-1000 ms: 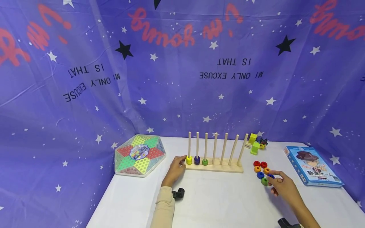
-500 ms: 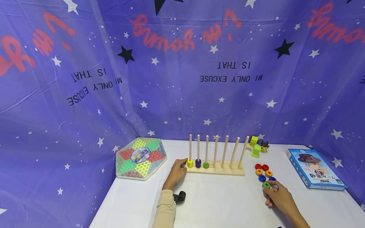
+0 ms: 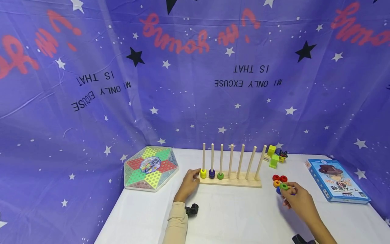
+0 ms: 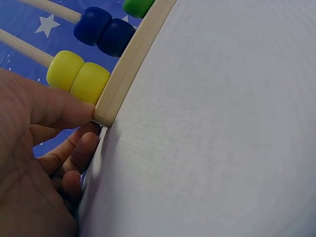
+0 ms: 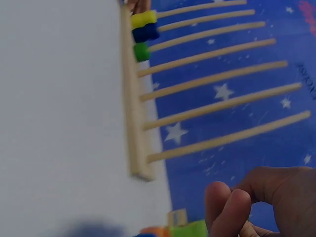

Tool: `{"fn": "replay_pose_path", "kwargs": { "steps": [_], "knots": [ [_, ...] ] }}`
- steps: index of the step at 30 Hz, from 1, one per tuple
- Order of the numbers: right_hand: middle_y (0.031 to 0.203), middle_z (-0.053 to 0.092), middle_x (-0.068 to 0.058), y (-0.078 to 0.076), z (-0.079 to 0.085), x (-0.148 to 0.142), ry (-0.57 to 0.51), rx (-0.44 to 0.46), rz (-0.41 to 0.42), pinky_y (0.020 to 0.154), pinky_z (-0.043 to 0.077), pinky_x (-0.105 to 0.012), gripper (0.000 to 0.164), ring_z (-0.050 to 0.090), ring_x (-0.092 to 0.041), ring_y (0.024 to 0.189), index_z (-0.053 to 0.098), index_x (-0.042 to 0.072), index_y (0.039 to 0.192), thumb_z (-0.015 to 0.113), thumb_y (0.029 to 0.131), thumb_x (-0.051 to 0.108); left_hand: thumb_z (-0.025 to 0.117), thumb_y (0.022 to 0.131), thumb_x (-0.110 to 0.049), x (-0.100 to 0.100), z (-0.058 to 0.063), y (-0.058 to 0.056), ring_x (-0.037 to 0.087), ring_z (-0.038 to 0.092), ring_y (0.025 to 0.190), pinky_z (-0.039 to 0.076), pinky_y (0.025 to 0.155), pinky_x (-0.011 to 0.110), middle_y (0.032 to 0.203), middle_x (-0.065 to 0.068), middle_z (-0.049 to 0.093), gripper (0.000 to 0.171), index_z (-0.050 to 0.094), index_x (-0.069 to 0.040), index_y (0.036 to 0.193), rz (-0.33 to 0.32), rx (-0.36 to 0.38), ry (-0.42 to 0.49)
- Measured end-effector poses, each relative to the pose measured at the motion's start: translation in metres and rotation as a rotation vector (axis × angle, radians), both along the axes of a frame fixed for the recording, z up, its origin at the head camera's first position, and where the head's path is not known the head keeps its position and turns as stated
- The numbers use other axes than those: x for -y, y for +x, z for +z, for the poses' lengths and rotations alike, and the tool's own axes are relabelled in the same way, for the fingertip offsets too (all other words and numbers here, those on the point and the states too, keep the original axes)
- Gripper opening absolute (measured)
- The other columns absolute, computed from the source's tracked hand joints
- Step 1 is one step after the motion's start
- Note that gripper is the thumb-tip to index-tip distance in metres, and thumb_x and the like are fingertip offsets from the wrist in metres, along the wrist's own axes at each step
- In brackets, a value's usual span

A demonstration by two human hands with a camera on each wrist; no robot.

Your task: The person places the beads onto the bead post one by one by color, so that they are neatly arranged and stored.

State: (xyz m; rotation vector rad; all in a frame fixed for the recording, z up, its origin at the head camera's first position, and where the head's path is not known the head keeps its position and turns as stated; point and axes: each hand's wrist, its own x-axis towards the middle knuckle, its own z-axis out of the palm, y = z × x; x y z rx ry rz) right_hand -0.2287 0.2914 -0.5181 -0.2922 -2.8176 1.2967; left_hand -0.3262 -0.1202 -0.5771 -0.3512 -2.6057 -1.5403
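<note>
A wooden peg rack (image 3: 231,181) with several upright pegs stands mid-table. In the left wrist view, its end peg carries two yellow beads (image 4: 79,76) and the neighbouring one two blue beads (image 4: 103,30). A single green bead (image 3: 220,176) sits on the third peg. My left hand (image 3: 189,184) pinches the left end of the base, thumb on the near corner. Over to the right, my right hand (image 3: 300,201) pinches another green bead (image 3: 283,186) by its side, over loose blue beads it partly hides. Red beads (image 3: 283,178) and an orange bead (image 3: 276,183) lie just beyond.
A hexagonal Chinese checkers board (image 3: 150,168) lies left of the rack. Green toy blocks (image 3: 274,160) and a small dark figure (image 3: 283,156) stand behind the loose beads. A blue game box (image 3: 337,180) lies at far right. Purple starry cloth (image 3: 189,84) hangs behind the table.
My right hand went from a blue bead to the green one, which it has picked up and moved away from me over the blue beads. My left hand stays on the rack's end.
</note>
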Motion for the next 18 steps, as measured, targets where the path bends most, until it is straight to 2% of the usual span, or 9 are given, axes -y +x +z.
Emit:
{"fn": "replay_pose_path", "kwargs": {
  "steps": [5, 10, 14, 18],
  "knots": [
    [0.079, 0.066, -0.010, -0.010, 0.033, 0.019, -0.009, -0.124, 0.051, 0.051, 0.051, -0.030, 0.056, 0.063, -0.019, 0.058, 0.046, -0.003, 0.131, 0.060, 0.093, 0.035, 0.054, 0.085, 0.007, 0.000, 0.000, 0.000, 0.026, 0.051, 0.098, 0.041, 0.085, 0.041, 0.113, 0.017, 0.052, 0.047, 0.054, 0.002, 0.131, 0.004, 0.004, 0.012],
    [0.074, 0.067, -0.005, -0.021, 0.067, 0.036, 0.053, -0.227, 0.088, 0.048, 0.049, -0.030, 0.057, 0.062, -0.020, 0.054, 0.048, -0.003, 0.131, 0.059, 0.093, 0.038, 0.055, 0.085, 0.006, 0.000, 0.000, 0.001, 0.023, 0.051, 0.096, 0.041, 0.086, 0.040, 0.111, 0.016, 0.053, 0.045, 0.055, 0.002, 0.130, 0.006, 0.005, 0.011],
    [0.078, 0.067, -0.006, -0.031, 0.098, 0.054, 0.050, -0.288, 0.130, 0.046, 0.050, -0.032, 0.057, 0.062, -0.019, 0.053, 0.047, -0.002, 0.133, 0.058, 0.093, 0.038, 0.055, 0.086, 0.005, -0.001, 0.000, 0.001, 0.021, 0.050, 0.096, 0.040, 0.085, 0.040, 0.111, 0.014, 0.053, 0.045, 0.055, 0.000, 0.131, 0.013, 0.017, 0.005],
    [0.081, 0.067, -0.007, -0.044, 0.125, 0.077, 0.017, -0.316, 0.212, 0.049, 0.052, -0.034, 0.054, 0.064, -0.020, 0.056, 0.049, 0.003, 0.132, 0.059, 0.093, 0.038, 0.055, 0.086, 0.004, 0.000, 0.000, 0.000, 0.020, 0.049, 0.095, 0.040, 0.085, 0.039, 0.110, 0.011, 0.053, 0.046, 0.055, -0.001, 0.131, 0.020, 0.018, 0.005]
  ]
}}
